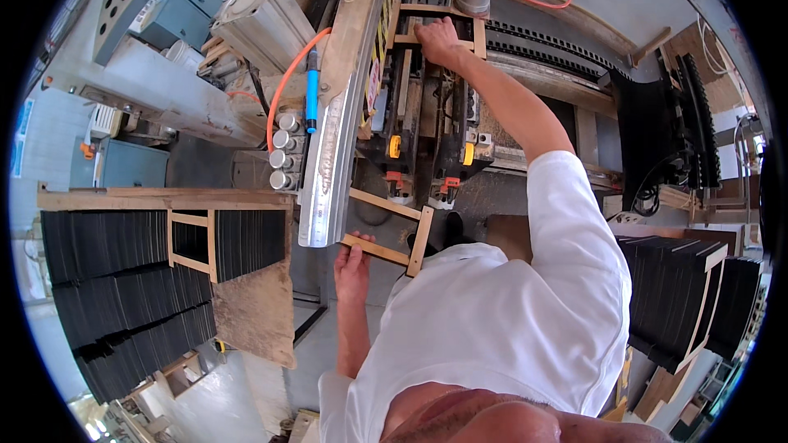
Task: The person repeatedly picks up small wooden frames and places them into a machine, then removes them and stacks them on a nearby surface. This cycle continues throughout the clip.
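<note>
White round bucket (182,54) is standing upper left, contents hidden. Grey floor (316,353) is showing around a black metal machine (456,157). Flat black panels (111,244) are standing packed at left. Silver metal beam (322,205) is hiding one end of the pale wooden frame (419,242) beside the white shirt (484,312); left hand (353,275) is clamping its fingers on it. Right hand (441,39) is touching a second wooden frame (480,38) on the machine; can't tell if gripping.

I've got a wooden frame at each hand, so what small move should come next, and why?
Perhaps steady the upper frame first: your right hand is on it, while the lower frame is apart from it, in your left hand.
</note>
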`<act>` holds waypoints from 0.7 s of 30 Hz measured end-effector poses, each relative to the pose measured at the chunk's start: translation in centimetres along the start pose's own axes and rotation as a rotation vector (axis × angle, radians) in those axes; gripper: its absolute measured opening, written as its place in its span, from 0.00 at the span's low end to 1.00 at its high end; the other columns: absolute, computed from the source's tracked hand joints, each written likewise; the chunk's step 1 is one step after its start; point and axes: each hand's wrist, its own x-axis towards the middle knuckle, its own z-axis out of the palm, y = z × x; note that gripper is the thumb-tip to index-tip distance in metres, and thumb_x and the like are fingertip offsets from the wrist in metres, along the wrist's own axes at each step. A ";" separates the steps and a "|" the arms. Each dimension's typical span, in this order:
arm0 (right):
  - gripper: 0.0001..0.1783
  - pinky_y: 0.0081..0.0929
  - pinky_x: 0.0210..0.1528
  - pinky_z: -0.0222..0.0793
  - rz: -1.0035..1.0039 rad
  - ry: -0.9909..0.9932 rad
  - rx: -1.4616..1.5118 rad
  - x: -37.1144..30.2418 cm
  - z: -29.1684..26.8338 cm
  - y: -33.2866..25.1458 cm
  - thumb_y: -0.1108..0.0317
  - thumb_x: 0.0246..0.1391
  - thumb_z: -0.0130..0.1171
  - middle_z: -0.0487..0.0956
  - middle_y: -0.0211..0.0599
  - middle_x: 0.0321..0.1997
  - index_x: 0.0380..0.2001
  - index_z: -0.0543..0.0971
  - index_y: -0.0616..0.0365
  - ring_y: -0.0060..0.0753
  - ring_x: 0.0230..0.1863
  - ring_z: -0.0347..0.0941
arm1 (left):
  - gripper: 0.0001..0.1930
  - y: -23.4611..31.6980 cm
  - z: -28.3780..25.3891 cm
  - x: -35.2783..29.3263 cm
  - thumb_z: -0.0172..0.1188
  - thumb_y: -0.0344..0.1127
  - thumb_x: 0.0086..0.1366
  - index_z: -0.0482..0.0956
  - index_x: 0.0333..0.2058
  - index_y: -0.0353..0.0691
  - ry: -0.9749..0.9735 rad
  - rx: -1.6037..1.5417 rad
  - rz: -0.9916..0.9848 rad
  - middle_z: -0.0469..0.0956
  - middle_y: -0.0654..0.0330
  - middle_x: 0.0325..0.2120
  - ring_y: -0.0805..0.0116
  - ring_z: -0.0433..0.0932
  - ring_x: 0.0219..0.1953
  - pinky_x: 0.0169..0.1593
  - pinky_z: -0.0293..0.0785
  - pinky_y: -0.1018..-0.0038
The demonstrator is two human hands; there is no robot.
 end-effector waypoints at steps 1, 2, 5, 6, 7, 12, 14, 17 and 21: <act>0.11 0.41 0.49 0.59 0.008 0.008 -0.017 0.7 0.2 0.3 0.72 0.46 0.56 0.82 0.41 0.37 0.37 0.79 0.54 0.45 0.47 0.74 | 0.19 0.2 -0.4 0.3 0.57 0.30 0.65 0.69 0.53 0.32 0.003 0.001 -0.004 0.76 0.54 0.46 0.57 0.73 0.54 0.63 0.64 0.61; 0.11 0.41 0.49 0.59 0.000 0.013 -0.041 1.5 0.4 0.7 0.72 0.47 0.56 0.82 0.40 0.37 0.36 0.79 0.53 0.44 0.46 0.74 | 0.18 0.1 -0.8 0.6 0.57 0.30 0.66 0.69 0.53 0.32 0.023 0.005 -0.004 0.76 0.54 0.46 0.57 0.73 0.54 0.63 0.64 0.61; 0.10 0.42 0.49 0.59 -0.015 0.025 -0.111 3.7 0.9 1.7 0.71 0.48 0.57 0.82 0.37 0.37 0.36 0.79 0.51 0.42 0.46 0.74 | 0.18 0.1 -1.7 1.0 0.57 0.30 0.66 0.69 0.53 0.32 0.084 0.012 0.004 0.76 0.54 0.46 0.57 0.73 0.53 0.63 0.64 0.60; 0.10 0.42 0.50 0.58 -0.010 0.029 -0.134 4.3 0.9 2.1 0.70 0.48 0.57 0.82 0.36 0.37 0.37 0.79 0.51 0.42 0.46 0.74 | 0.18 0.1 -1.6 1.1 0.57 0.30 0.66 0.69 0.53 0.32 0.103 0.013 0.011 0.76 0.54 0.46 0.57 0.73 0.53 0.63 0.64 0.60; 0.11 0.42 0.50 0.58 -0.006 0.034 -0.156 5.0 0.9 2.6 0.70 0.48 0.58 0.82 0.35 0.38 0.37 0.79 0.50 0.41 0.46 0.74 | 0.18 0.1 -1.5 1.2 0.57 0.30 0.66 0.69 0.52 0.32 0.122 0.013 0.019 0.76 0.54 0.46 0.57 0.73 0.53 0.63 0.65 0.60; 0.10 0.50 0.55 0.58 -0.026 0.002 -0.168 8.6 1.2 4.3 0.75 0.50 0.55 0.82 0.39 0.38 0.36 0.79 0.52 0.44 0.48 0.74 | 0.17 -0.9 -1.6 1.0 0.58 0.32 0.66 0.71 0.51 0.33 0.206 -0.015 0.057 0.76 0.55 0.45 0.58 0.74 0.53 0.61 0.66 0.61; 0.10 0.53 0.56 0.57 -0.003 0.022 -0.147 9.4 1.5 4.9 0.75 0.49 0.55 0.82 0.39 0.39 0.36 0.79 0.52 0.44 0.48 0.74 | 0.17 -1.4 -1.5 0.9 0.57 0.33 0.66 0.70 0.51 0.34 0.239 -0.019 0.058 0.75 0.55 0.46 0.59 0.74 0.53 0.60 0.66 0.62; 0.11 0.56 0.55 0.57 -0.028 0.009 -0.074 10.6 1.8 5.8 0.75 0.48 0.57 0.81 0.42 0.40 0.38 0.78 0.53 0.48 0.47 0.76 | 0.16 -2.3 -1.6 1.1 0.55 0.34 0.68 0.68 0.52 0.36 0.248 -0.029 0.070 0.75 0.57 0.46 0.60 0.73 0.53 0.59 0.66 0.63; 0.16 0.57 0.50 0.60 -0.014 0.011 0.053 11.7 2.6 6.4 0.74 0.48 0.57 0.81 0.46 0.39 0.43 0.72 0.55 0.52 0.45 0.77 | 0.16 -3.8 -1.5 1.9 0.58 0.34 0.66 0.70 0.51 0.36 0.245 -0.107 0.082 0.76 0.56 0.45 0.60 0.74 0.52 0.59 0.67 0.62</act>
